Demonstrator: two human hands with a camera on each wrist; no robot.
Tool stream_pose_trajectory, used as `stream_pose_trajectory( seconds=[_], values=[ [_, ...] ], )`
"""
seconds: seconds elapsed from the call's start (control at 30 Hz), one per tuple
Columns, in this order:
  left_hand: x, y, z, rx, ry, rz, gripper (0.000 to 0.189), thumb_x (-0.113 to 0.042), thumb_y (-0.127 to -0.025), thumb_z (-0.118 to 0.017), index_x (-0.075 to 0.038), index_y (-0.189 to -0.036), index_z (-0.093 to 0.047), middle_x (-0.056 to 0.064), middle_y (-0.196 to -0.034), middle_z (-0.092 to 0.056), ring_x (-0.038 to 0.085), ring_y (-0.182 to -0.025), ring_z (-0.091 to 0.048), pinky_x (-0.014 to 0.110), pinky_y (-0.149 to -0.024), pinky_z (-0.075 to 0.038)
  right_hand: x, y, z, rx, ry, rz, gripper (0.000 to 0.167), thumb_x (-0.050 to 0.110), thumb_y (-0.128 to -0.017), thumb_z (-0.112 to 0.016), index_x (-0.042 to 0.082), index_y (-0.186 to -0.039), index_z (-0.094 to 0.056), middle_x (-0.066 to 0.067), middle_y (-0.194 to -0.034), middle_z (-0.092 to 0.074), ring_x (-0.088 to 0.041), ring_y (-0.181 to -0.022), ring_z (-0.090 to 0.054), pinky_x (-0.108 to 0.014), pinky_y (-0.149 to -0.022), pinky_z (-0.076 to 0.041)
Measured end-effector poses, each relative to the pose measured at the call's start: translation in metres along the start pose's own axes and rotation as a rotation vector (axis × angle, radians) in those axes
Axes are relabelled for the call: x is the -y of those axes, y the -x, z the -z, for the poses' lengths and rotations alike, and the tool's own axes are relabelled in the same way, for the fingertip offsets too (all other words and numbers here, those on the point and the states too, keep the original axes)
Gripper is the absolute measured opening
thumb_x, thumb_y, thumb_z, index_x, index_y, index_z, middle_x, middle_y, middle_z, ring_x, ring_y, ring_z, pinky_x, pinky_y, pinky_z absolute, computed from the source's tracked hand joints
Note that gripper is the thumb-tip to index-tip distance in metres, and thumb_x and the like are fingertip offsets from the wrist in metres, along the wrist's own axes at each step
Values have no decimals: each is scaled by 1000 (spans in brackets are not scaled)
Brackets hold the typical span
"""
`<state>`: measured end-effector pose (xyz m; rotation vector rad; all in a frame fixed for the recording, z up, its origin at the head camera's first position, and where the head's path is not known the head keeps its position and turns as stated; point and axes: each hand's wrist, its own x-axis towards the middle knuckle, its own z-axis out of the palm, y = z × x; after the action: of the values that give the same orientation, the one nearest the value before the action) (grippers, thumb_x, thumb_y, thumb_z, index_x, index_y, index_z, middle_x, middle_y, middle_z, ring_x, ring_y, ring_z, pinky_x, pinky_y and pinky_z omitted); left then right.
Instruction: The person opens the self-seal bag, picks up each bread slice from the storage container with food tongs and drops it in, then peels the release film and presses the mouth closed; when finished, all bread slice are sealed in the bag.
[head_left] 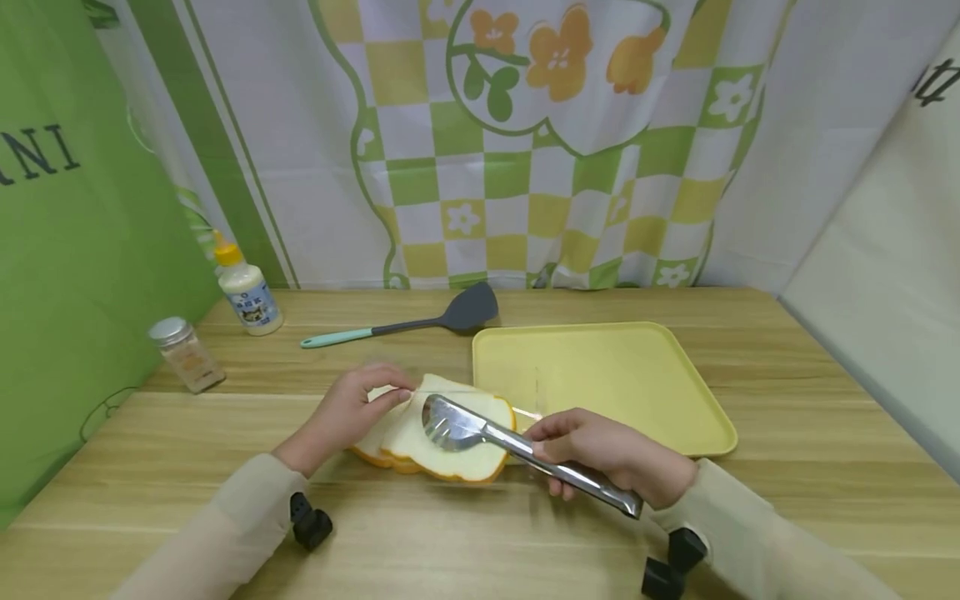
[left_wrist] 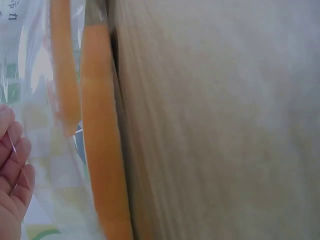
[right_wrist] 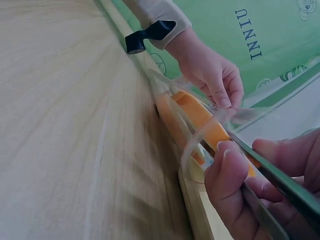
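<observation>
Two slices of bread (head_left: 442, 460) with orange crusts overlap low over the table, by a clear plastic bag (right_wrist: 197, 137). My left hand (head_left: 349, 412) pinches the bag's film at the upper left; the right wrist view shows its thumb and fingertips together on it. In my right hand (head_left: 603, 450) are metal tongs (head_left: 517, 444), gripped around the arms. One tong head lies over the upper face of the front slice; in the right wrist view the tong arms reach either side of a crust (right_wrist: 215, 132). The other head is hidden beneath the bread.
A yellow tray (head_left: 600, 375) lies just right of and behind the bread. Behind stands a dark spatula (head_left: 468, 308) with a mint handle, lying flat. A squeeze bottle (head_left: 251, 296) and a shaker jar (head_left: 187, 356) stand at the left. Printed curtains hang around the table.
</observation>
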<state>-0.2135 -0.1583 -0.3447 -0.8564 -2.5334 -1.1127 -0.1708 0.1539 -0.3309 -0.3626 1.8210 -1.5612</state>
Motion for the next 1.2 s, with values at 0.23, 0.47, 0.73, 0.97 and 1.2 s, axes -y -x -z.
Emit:
stream_pose_trajectory(
  seconds=[0.23, 0.47, 0.73, 0.97, 1.2],
  values=[
    [-2, -3, -2, 2, -14, -56, 8, -4, -82, -68, -6, -88, -71, 4, -90, -69, 19, -88, -62, 36, -81, -50, 1, -1, 1, 24, 7, 20, 32, 6, -91, -52, -13, -117, -50, -10, -79, -55, -10, -56, -57, -19, -49, -48],
    [-7, -5, -6, 23, 64, -20, 8, -5, -84, -65, -9, -87, -71, 0, -84, -67, 12, -83, -60, 30, -79, -49, 10, -13, -3, 26, 25, 19, 33, 6, -91, -52, -12, -119, -50, -9, -80, -56, -10, -56, -57, -19, -50, -48],
    [-10, -4, -7, 1, 140, 39, 7, -10, -86, -65, -9, -87, -72, 0, -87, -68, 13, -85, -60, 28, -78, -50, 8, -28, -15, -1, -69, 6, 34, 7, -94, -46, -14, -121, -45, -10, -80, -52, -11, -57, -57, -19, -52, -49],
    [-16, -7, -13, 5, 171, 27, 7, -7, -85, -65, -6, -87, -71, 3, -89, -68, 11, -82, -59, 25, -72, -51, 3, -42, -26, -33, -81, 20, 33, 7, -94, -47, -14, -120, -46, -9, -74, -53, -11, -55, -56, -19, -51, -47],
    [-20, -8, -20, 38, 273, 50, 6, -5, -86, -63, -4, -86, -68, 9, -86, -65, 11, -67, -55, 24, -56, -50, 3, -52, -32, -35, -82, 30, 33, 7, -93, -49, -14, -118, -49, -7, -74, -54, -10, -56, -56, -19, -52, -47]
  ],
)
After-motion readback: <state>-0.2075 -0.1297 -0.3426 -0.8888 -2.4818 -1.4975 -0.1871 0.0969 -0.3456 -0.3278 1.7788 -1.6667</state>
